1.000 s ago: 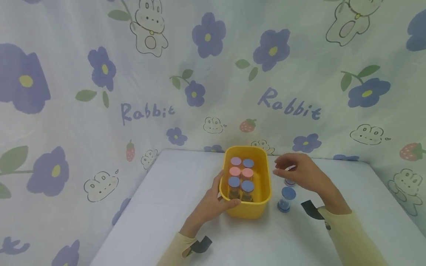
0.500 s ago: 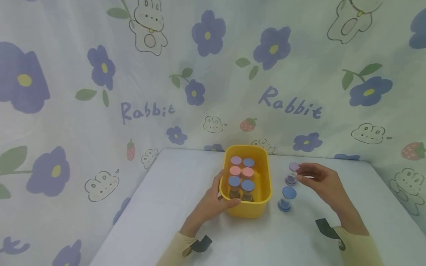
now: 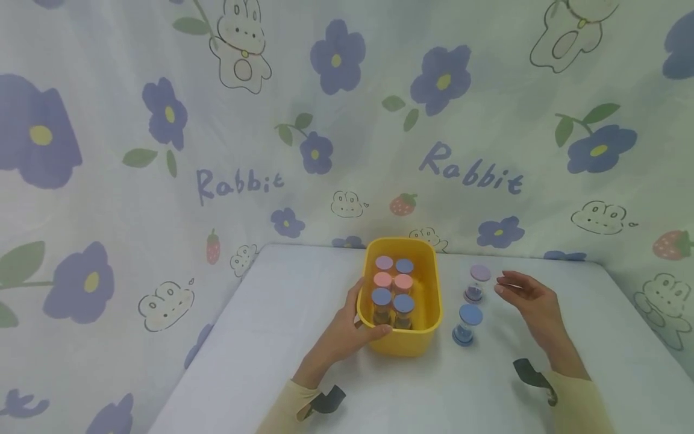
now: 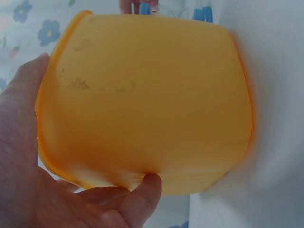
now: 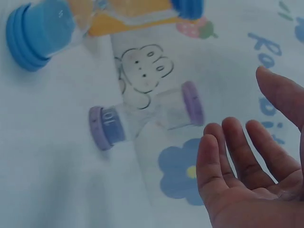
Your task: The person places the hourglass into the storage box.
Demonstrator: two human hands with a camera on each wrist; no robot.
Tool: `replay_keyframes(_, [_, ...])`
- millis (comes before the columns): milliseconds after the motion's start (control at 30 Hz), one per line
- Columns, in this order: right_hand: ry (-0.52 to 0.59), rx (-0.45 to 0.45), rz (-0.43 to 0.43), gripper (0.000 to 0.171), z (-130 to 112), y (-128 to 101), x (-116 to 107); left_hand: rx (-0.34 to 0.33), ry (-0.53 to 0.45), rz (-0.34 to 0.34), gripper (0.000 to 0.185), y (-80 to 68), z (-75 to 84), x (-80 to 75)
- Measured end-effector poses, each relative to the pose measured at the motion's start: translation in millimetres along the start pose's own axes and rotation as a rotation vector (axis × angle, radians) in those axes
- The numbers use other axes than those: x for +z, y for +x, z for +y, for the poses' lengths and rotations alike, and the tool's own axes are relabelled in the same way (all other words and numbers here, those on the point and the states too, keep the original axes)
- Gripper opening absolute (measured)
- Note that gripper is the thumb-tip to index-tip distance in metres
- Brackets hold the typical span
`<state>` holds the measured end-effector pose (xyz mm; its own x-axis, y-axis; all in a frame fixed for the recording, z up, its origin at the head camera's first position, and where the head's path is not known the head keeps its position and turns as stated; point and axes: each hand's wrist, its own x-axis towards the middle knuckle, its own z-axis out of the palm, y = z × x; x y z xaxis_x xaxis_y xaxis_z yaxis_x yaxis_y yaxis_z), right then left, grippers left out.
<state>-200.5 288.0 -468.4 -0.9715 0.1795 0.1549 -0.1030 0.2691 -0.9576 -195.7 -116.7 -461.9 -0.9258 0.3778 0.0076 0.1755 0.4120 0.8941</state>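
Note:
My left hand [image 3: 347,334] holds the near left corner of a yellow plastic bin [image 3: 406,345], thumb along the front rim. In the left wrist view its fingers [image 4: 147,194] press the bin's wall [image 4: 147,99]. Inside the bin stand several sand timers with blue, pink and purple caps, such as a pink one [image 3: 403,282]. Right of it, a purple-capped sand timer [image 3: 477,283] and a blue-capped sand timer [image 3: 465,325] stand upright on the table. Just right of the purple timer, my right hand [image 3: 534,304] hovers with fingers slightly bent, holding nothing and apart from it.
A white-covered table [image 3: 260,337] bears everything. Behind it hangs a pale curtain [image 3: 368,181] printed with flowers and rabbits. The right part of the bin's floor [image 3: 428,301] shows bare beside the timers.
My right hand has drawn back to the right, away from the purple-capped timer, which now stands fully in sight. My left hand and the bin stay put.

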Motion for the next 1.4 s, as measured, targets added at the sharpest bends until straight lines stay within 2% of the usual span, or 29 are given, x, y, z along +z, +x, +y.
replay_keyframes(167, [0.007, 0.046, 0.021, 0.055, 18.7, 9.6, 5.1, 0.012, -0.007, 0.000, 0.107, -0.7, -2.3, 0.9])
replay_keyframes(367, [0.001, 0.019, -0.007, 0.064, 31.2, 20.8, 12.8, -0.008, 0.006, 0.006, 0.110, -2.0, -1.0, 1.9])
replay_keyframes(600, [-0.144, 0.099, -0.055, 0.077, 30.1, 29.3, 19.3, -0.004, 0.003, 0.000, 0.110, -1.3, -2.4, 3.0])
replay_keyframes(967, [-0.107, 0.138, -0.053, 0.079, 28.2, 33.8, 26.7, 0.001, 0.002, -0.002, 0.111, 0.8, -1.7, 3.6])
replay_keyframes(1133, [-0.116, 0.113, -0.027, 0.078, 31.5, 30.8, 22.7, 0.002, 0.001, -0.001, 0.111, 0.6, -2.0, 3.7])
replay_keyframes(1400, [-0.037, 0.039, 0.015, 0.072, 26.2, 24.3, 5.9, 0.003, -0.003, -0.005, 0.111, 0.3, -1.2, 1.3])
